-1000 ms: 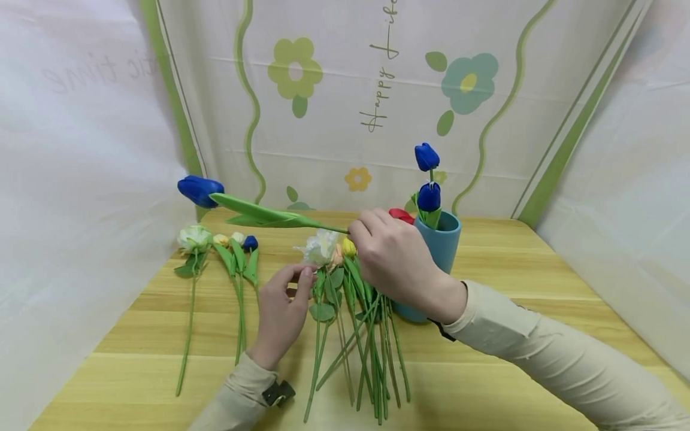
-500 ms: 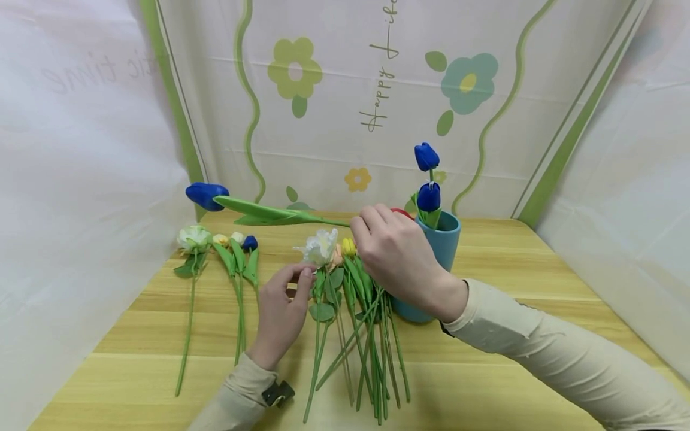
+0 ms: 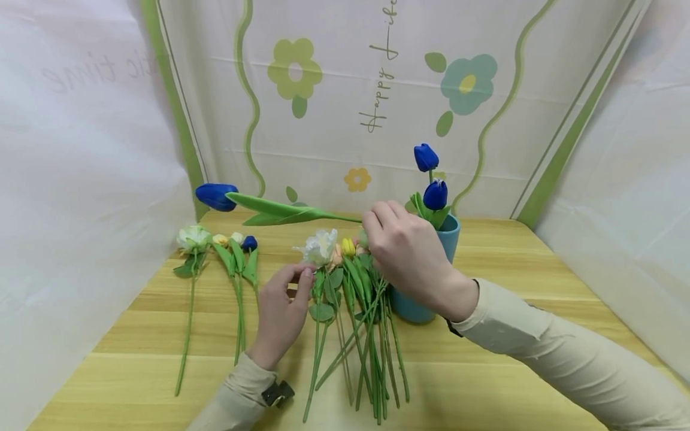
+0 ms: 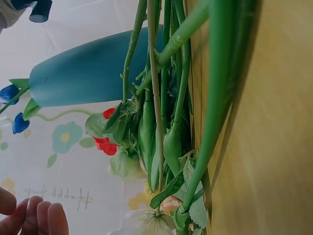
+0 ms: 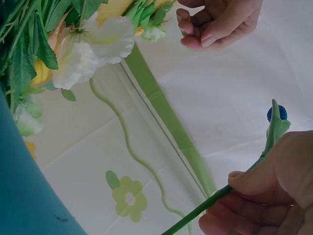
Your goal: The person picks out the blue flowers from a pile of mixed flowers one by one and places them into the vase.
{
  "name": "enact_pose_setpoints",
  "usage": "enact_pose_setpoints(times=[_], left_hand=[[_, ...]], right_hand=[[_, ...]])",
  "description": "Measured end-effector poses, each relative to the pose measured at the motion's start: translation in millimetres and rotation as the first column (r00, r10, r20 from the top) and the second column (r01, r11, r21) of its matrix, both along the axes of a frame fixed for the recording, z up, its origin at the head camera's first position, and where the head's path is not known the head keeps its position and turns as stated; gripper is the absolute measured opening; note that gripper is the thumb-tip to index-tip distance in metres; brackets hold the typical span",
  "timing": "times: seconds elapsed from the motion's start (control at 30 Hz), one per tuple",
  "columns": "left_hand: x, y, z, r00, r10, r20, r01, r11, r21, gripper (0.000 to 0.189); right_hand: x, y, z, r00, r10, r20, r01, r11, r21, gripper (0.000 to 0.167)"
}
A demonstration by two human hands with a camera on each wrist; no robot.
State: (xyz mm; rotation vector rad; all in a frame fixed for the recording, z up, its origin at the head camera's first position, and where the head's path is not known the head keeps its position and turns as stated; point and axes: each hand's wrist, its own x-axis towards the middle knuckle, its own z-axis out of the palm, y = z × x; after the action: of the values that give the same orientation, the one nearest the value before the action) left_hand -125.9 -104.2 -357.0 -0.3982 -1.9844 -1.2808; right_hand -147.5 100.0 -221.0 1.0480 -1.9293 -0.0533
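My right hand holds an artificial blue tulip by its stem, bloom to the left and nearly level above the table. In the right wrist view its thumb and fingers pinch the green stem. A blue vase stands just behind this hand, partly hidden by it, with two blue tulips upright in it. My left hand hovers beside a white flower, fingers loosely bent, holding nothing; in the right wrist view the left hand looks the same.
A pile of artificial flowers lies before the vase, stems toward me. A pale green rose and several small tulips lie at the left of the wooden table. Printed curtains enclose the back and sides.
My right hand has shifted slightly right with the tulip toward the vase, covering the red flower. The lower tulip in the vase has shifted slightly right. The left hand has stayed put.
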Motion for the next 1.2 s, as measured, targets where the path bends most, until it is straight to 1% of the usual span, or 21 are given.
enact_pose_setpoints(times=[0.1,0.13,0.37,0.6,0.87,1.03,1.2], left_hand=[[-0.4,0.0,-1.5,1.0,-0.003,0.006,0.003,1.0,0.0,0.012],[-0.5,0.0,-2.0,1.0,-0.006,0.01,0.006,1.0,0.001,0.012],[-1.6,-0.2,-3.9,0.999,-0.018,0.037,0.018,1.0,0.004,0.014],[-2.0,-0.7,-4.3,0.999,-0.012,0.04,0.012,1.0,-0.009,0.013],[-2.4,-0.7,-4.2,0.999,-0.014,0.035,0.015,1.0,-0.017,0.012],[-0.8,0.2,-3.5,0.999,-0.016,0.052,0.017,1.0,-0.019,0.011],[0.9,0.6,-2.1,0.998,-0.017,0.067,0.019,1.0,-0.02,0.012]], right_hand=[[-2.1,4.8,-1.3,1.0,-0.008,0.03,0.009,1.0,-0.014,0.02],[-2.9,6.3,-1.7,0.999,-0.01,0.042,0.011,1.0,-0.017,0.02],[-7.0,15.5,-2.3,0.993,-0.04,0.107,0.046,0.998,-0.053,0.014],[-12.8,22.5,1.3,0.988,-0.026,0.155,0.047,0.99,-0.134,0.006],[-17.2,32.4,4.3,0.971,-0.048,0.234,0.091,0.98,-0.175,0.006],[-19.1,38.3,2.8,0.964,-0.06,0.259,0.111,0.976,-0.189,0.009],[-20.8,42.2,1.6,0.961,-0.047,0.273,0.105,0.974,-0.202,0.007]])
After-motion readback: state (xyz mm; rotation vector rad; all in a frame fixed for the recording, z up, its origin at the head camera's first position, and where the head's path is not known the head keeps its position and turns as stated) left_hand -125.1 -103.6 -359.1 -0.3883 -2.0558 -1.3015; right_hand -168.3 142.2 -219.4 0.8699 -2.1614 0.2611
